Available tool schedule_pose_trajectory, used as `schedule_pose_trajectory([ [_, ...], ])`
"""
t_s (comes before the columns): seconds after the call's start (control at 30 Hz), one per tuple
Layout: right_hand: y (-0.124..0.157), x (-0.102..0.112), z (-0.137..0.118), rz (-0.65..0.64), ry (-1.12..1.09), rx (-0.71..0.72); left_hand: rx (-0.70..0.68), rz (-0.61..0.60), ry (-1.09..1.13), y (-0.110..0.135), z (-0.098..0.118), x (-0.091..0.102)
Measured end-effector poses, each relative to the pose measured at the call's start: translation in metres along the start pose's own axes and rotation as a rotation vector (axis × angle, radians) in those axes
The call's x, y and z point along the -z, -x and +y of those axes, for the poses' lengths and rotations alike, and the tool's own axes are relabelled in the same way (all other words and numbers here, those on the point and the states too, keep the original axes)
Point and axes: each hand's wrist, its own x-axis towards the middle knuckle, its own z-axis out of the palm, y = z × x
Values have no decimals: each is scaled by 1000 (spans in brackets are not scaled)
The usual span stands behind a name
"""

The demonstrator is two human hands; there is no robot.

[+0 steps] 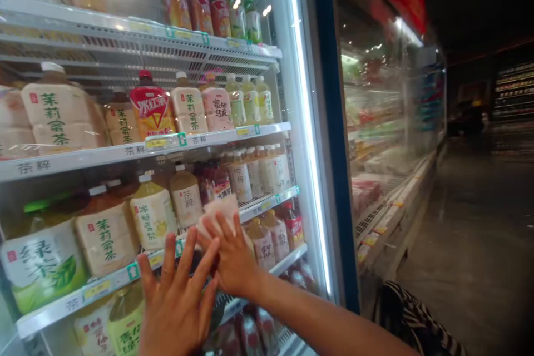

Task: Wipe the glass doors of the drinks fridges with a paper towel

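A pale pinkish wipe point(223, 208) lies under the fingers of my right hand point(234, 258), which presses it flat against the glass door of a drinks fridge. Whether the wipe is cloth or paper I cannot make out. My left hand point(175, 295) is spread with its fingers apart, close to the same glass and holding nothing. Its fingertips nearly overlap the right hand in view. Behind the glass, near the hands, stand a bottle with a yellow-green label point(152, 214), a jasmine tea bottle point(106, 236) and a large green tea bottle point(41, 264).
Shelves point(225, 136) hold rows of bottled tea. A bright light strip point(306, 122) runs down the fridge's right side, beside its dark blue frame point(334, 139). Farther right are a chilled display case point(375, 178) and a grey floor point(454, 222). Striped fabric point(417, 317) shows at the lower right.
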Motion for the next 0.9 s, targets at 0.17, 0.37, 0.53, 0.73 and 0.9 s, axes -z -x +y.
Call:
schedule_pose_trajectory([
  [0.17, -2, 3, 51, 27, -5, -44, -90, -4, -39, -68, 13, -15],
  [0.37, -23, 24, 109, 117, -45, -324, -130, -7, -104, -118, 25, -39],
  [0.53, -11, 25, 148, 79, -23, -183, -189, -3, -184, -135, 13, -41],
  [0.73, -56, 33, 172, 212, -14, -388, -226, 28, -294, -150, 12, -44],
  [0.9, -39, 30, 126, 106, -53, -247, -171, 26, -310, -133, 3, -36],
])
